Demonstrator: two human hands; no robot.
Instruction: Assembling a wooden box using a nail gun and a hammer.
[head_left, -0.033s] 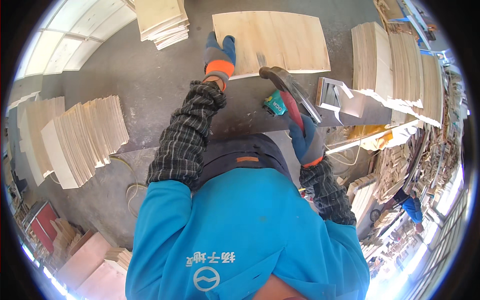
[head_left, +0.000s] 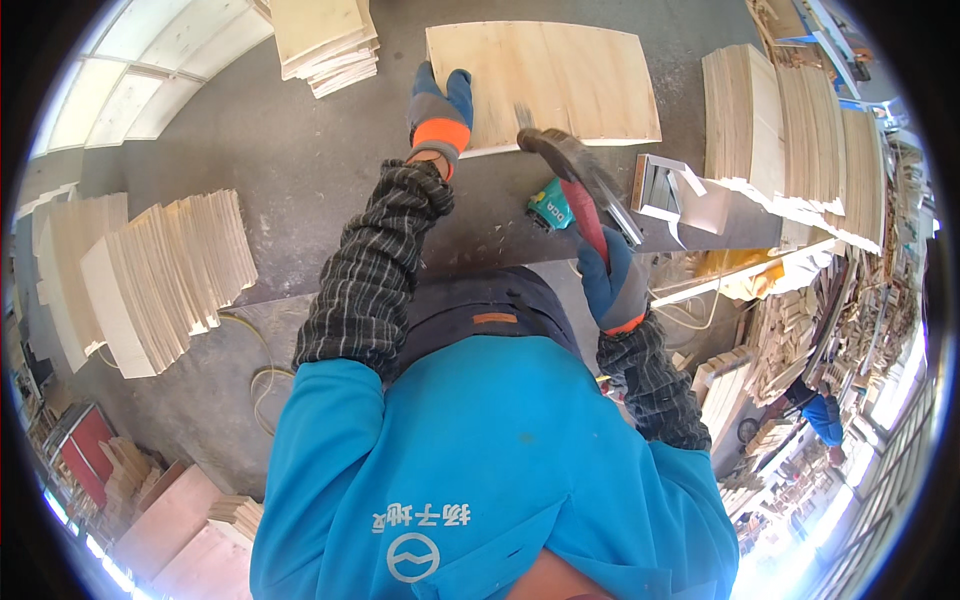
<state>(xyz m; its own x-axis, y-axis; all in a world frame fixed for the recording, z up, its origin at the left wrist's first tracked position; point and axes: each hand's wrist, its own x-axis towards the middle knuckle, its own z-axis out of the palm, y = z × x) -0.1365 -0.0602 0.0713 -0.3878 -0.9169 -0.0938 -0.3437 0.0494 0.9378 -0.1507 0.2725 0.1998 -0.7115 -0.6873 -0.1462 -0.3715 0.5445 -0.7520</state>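
A pale plywood panel (head_left: 560, 80) lies on the dark worktable (head_left: 300, 160). At its left edge rests my left hand (head_left: 438, 105), in a blue and grey glove with an orange cuff; its fingers are stretched out and spread. My right hand (head_left: 610, 285), gloved alike, is closed around the red handle of a nail gun (head_left: 585, 195). The tool's dark head reaches the panel's near edge, over the worktable; I cannot tell whether it touches. Part of the grip is hidden by the glove. Just left of the handle sits a small teal tool part or device (head_left: 550, 206).
An open white box (head_left: 660, 190) with metal strips stands right of the nail gun. Stacked wood panels fill the right (head_left: 750, 120), the far left (head_left: 325, 45) and the left (head_left: 175, 275). A thin hose (head_left: 262, 385) lies on the floor. Another person (head_left: 824, 415) is at the far right.
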